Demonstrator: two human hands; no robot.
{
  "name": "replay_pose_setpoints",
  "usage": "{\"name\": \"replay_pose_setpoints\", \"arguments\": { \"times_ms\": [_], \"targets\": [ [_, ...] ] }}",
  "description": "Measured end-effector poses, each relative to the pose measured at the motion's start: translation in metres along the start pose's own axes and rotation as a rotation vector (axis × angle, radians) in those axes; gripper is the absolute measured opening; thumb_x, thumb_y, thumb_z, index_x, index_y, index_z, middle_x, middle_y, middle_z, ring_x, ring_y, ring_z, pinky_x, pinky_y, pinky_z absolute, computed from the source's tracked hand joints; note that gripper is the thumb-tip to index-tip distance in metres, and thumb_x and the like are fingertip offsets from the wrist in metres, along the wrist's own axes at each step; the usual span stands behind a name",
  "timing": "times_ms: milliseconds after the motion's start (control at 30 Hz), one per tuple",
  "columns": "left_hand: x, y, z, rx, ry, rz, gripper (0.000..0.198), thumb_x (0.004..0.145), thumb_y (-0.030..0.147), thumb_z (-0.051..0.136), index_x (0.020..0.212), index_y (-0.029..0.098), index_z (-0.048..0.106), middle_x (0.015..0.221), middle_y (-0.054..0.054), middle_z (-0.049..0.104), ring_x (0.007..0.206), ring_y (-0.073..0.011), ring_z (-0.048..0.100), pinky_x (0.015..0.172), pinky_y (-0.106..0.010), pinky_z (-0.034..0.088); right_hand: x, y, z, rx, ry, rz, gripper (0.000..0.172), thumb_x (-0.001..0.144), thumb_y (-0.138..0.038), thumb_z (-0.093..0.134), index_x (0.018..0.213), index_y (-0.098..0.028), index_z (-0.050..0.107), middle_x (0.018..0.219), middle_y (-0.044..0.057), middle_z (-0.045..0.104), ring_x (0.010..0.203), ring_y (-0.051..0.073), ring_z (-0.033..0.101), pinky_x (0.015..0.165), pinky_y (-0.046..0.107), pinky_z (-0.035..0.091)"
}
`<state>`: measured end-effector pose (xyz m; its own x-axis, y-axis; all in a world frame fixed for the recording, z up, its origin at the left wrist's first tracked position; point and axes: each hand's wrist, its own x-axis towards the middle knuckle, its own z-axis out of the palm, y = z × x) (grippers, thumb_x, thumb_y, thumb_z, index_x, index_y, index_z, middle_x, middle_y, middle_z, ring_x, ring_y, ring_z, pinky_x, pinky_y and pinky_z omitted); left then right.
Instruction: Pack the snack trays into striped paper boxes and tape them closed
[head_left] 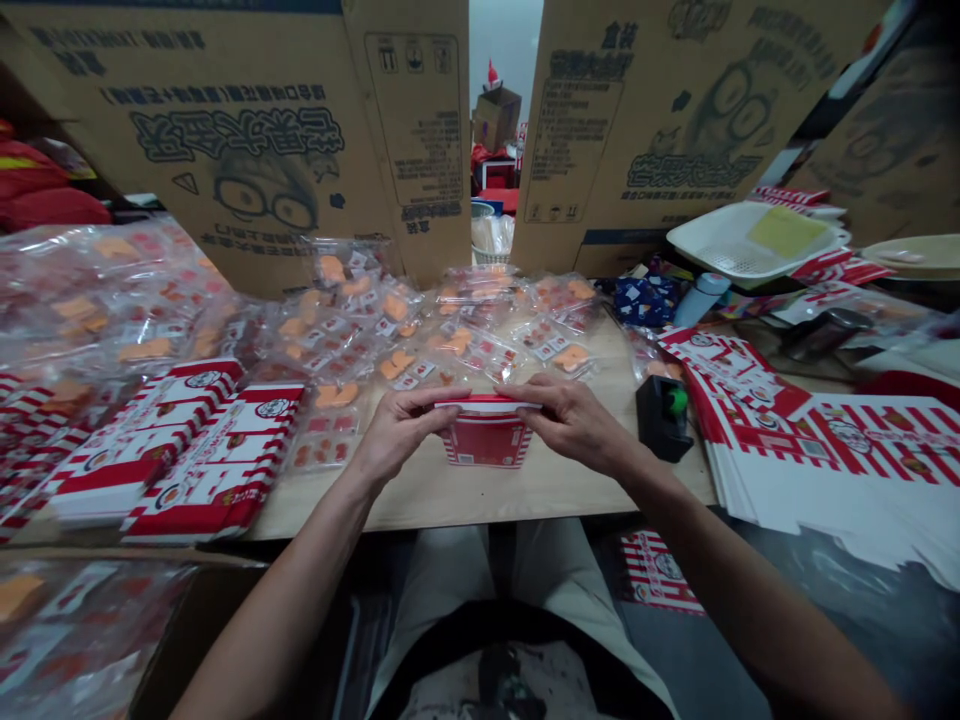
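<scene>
Carton (486, 445), red with striped sides and a pale upper rim, is standing roughly upright between the two hands, near the front edge of the tabletop (435, 505); whether its base is touching the wood cannot be told. Left hand (405, 425) is clamping the carton's top left corner, thumb lying on the near side, fingers reaching along the far side. Right hand (574, 420) is pinching the top right corner in the same fashion, its fingers extending inward along the rim. Hands are keeping apart, the rim spanning the space between them. Beyond the carton, clear packets (461, 345) with orange pieces are lying scattered, spreading into a heap at the left. Striped folded boxes (217, 470) are lying in stacks left of the left hand. Black tape dispenser (664, 418), carrying a green core, is sitting to the right of the right hand. Farther right, printed sheets (832, 445) are overlapping in a loose pile, with a white basket (720, 245) resting behind them. Two large cardboard panels (285, 215) are standing along the back, leaving a gap between them. At lower left, an open cardboard box (199, 630) is holding more packets.
</scene>
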<state>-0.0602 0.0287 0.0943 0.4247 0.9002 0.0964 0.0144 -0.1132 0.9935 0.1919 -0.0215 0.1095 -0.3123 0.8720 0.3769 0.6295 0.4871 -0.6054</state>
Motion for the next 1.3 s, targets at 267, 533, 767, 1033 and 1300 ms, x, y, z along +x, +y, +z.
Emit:
{"name": "replay_pose_setpoints", "arguments": {
  "times_ms": [267,533,767,1033,1300],
  "targets": [
    [0.006,-0.019,-0.009,0.097,-0.023,0.217,0.030,0.088,0.039,0.073,0.112,0.023,0.079,0.108,-0.009,0.074,0.077,-0.0145,0.068,0.063,-0.022,0.060,-0.025,0.025,0.028,0.174,0.307,0.024,0.022,0.095,-0.020,0.053,0.116,-0.024,0.056,0.096,0.005,0.068,0.081,0.018,0.065,0.075,0.032,0.052],
    [0.003,-0.016,0.001,0.170,0.037,0.249,0.026,0.090,0.037,0.071,0.108,0.021,0.080,0.095,-0.008,0.072,0.074,-0.0137,0.064,0.059,-0.020,0.055,-0.023,0.018,0.006,0.109,0.070,-0.080,0.018,0.097,-0.020,0.049,0.112,-0.024,0.056,0.099,0.005,0.064,0.087,0.020,0.060,0.077,0.032,0.047],
    [-0.001,-0.013,0.009,0.225,0.051,0.282,0.028,0.093,0.035,0.067,0.116,0.022,0.078,0.090,-0.007,0.069,0.071,-0.0122,0.059,0.057,-0.019,0.051,-0.010,0.001,-0.006,-0.007,0.029,0.046,0.015,0.103,-0.025,0.038,0.100,-0.022,0.053,0.084,0.002,0.060,0.074,0.017,0.054,0.069,0.029,0.039],
    [-0.005,-0.013,0.004,0.210,0.000,0.317,0.028,0.096,0.033,0.064,0.119,0.023,0.077,0.103,-0.009,0.070,0.083,-0.0147,0.063,0.061,-0.020,0.054,-0.013,0.008,-0.001,-0.157,0.061,-0.151,0.007,0.098,-0.017,0.043,0.093,-0.021,0.046,0.081,0.004,0.059,0.069,0.018,0.053,0.065,0.030,0.039],
    [-0.004,-0.018,-0.002,0.387,-0.007,0.484,0.024,0.092,0.028,0.070,0.116,0.025,0.077,0.109,-0.009,0.073,0.094,-0.0179,0.069,0.072,-0.025,0.058,-0.030,0.018,0.006,-0.010,0.084,-0.294,0.024,0.096,-0.007,0.046,0.115,-0.020,0.054,0.115,0.012,0.063,0.104,0.021,0.062,0.087,0.032,0.051]
  ]
}}
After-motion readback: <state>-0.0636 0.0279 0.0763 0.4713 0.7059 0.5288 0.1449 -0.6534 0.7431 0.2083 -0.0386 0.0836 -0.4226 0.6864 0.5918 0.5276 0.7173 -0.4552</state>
